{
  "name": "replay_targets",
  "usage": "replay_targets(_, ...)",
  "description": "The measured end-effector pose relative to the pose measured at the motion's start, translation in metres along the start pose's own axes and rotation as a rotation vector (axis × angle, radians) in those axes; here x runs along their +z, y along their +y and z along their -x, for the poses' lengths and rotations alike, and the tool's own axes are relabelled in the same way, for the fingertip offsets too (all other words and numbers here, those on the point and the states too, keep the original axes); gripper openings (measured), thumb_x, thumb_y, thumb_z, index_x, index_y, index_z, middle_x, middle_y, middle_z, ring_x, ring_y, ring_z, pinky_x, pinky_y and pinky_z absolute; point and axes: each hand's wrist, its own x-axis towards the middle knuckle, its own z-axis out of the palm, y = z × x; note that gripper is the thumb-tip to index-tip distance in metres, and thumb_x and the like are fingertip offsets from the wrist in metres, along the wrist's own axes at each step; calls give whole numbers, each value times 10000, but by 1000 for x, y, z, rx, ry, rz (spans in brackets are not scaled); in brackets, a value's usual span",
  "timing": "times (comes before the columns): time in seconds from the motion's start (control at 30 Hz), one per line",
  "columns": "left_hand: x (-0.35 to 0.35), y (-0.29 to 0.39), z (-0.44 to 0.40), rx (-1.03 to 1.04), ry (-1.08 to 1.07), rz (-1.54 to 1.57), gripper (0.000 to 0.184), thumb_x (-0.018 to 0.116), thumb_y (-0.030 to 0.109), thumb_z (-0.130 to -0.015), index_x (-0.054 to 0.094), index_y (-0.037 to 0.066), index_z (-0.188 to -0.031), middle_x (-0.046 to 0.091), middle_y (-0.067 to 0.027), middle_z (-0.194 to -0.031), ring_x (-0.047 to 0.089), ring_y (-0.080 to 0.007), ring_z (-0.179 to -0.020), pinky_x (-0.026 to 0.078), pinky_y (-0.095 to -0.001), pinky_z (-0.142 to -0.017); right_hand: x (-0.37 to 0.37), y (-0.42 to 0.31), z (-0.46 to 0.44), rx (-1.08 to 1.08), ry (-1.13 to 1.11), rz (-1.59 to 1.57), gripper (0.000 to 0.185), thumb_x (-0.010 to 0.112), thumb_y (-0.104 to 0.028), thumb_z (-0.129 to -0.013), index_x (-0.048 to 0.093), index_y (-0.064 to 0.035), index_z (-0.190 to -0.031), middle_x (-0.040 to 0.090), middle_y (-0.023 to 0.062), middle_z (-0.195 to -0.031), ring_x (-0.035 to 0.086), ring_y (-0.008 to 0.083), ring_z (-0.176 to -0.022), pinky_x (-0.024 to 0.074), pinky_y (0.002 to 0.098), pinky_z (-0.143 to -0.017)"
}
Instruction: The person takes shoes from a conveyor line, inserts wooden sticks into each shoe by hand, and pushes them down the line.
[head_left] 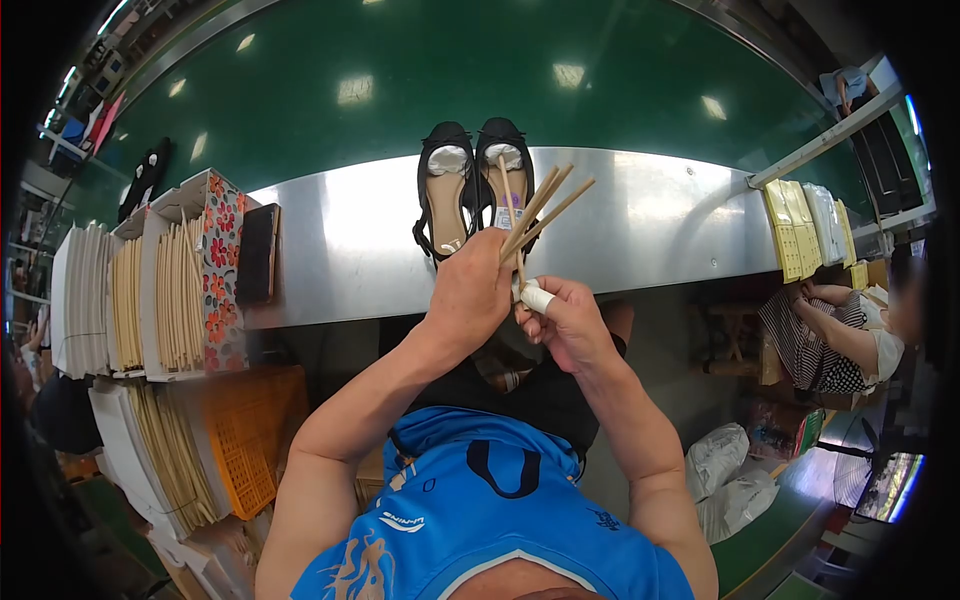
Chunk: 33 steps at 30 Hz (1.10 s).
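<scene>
From where I stand, the person's left hand (470,285) is closed round a bunch of thin sticks (548,208), just on the near side of the black shoes (446,195). The right hand (572,325), a white wrap (537,298) on one digit, seems to pinch the lower end of a single stick (508,190) reaching into the right-side shoe. The sticks look light and stiff, apt to snap if bent; best held low. The shoes seem soft, steadied best by their heels.

white LI-NING lettering (402,522) on a blue shirt (465,540), yellow sheets (792,228) too small to read
</scene>
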Motion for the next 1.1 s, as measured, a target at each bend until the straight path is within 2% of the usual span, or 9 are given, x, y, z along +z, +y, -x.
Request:
replay_targets(0.43,-3,-3,-3,-93,-27,47,137,587,49,-1017,583,-8,-1141,710,-261,-873,701,-511,-842,533,-586,-758,8,6,-11,-44,55,-73,127,678,-135,-1054,690,-11,-1027,724,57,-830,633,75,-621,491,228,-562)
replay_targets(0.5,-5,0,-3,-175,-54,91,154,587,56,-1015,585,-20,-1149,714,-274,-876,708,-510,-847,541,-576,-762,8,9,-14,-52,61,-71,123,676,-130,-1053,692,-11,-1025,724,59,-830,633,76,-621,491,227,-563)
replay_targets(0.63,-5,-3,-6,-184,-47,87,180,596,72,-1009,599,-35,-1153,718,-281,-879,727,-495,-854,557,-551,-771,11,13,-18,-55,84,-83,115,680,-119,-1048,697,-7,-1025,724,64,-833,637,80,-629,489,221,-566)
replay_targets(0.7,-5,-6,-6,-207,-42,102,230,636,120,-1039,625,-44,-1199,738,-175,-885,741,-280,-798,572,-399,-739,7,14,-23,-63,61,-80,125,685,-135,-1054,700,-16,-1019,731,57,-839,644,77,-638,510,220,-579)
replay_targets(0.73,-4,-8,-6,-216,-50,101,230,636,120,-1039,625,-44,-1199,738,-175,-885,741,-280,-798,572,-399,-739,6,16,-24,-71,40,-76,136,689,-150,-1060,703,-24,-1014,739,50,-845,650,74,-648,532,219,-593)
replay_targets(0.83,-2,-15,-10,-283,-27,167,262,667,147,-1021,655,-51,-1193,734,-100,-882,697,-167,-794,564,-337,-739,5,18,-27,-56,49,-68,141,699,-154,-1056,708,-18,-1018,744,58,-847,659,76,-652,534,216,-592)
replay_targets(0.97,-9,-6,-14,-368,-86,157,361,729,210,-998,663,-72,-1213,731,-89,-864,703,-146,-793,560,-308,-728,4,21,-28,-68,37,-74,136,705,-149,-1051,712,-14,-1038,748,64,-854,669,79,-659,535,212,-591)
replay_targets(1.1,-8,-4,-17,-387,-113,141,385,746,198,-987,663,-81,-1240,737,-91,-855,711,-143,-780,562,-307,-717,7,16,-25,-82,61,-1,124,696,-131,-1045,720,-11,-1026,744,62,-847,659,80,-662,528,214,-605)
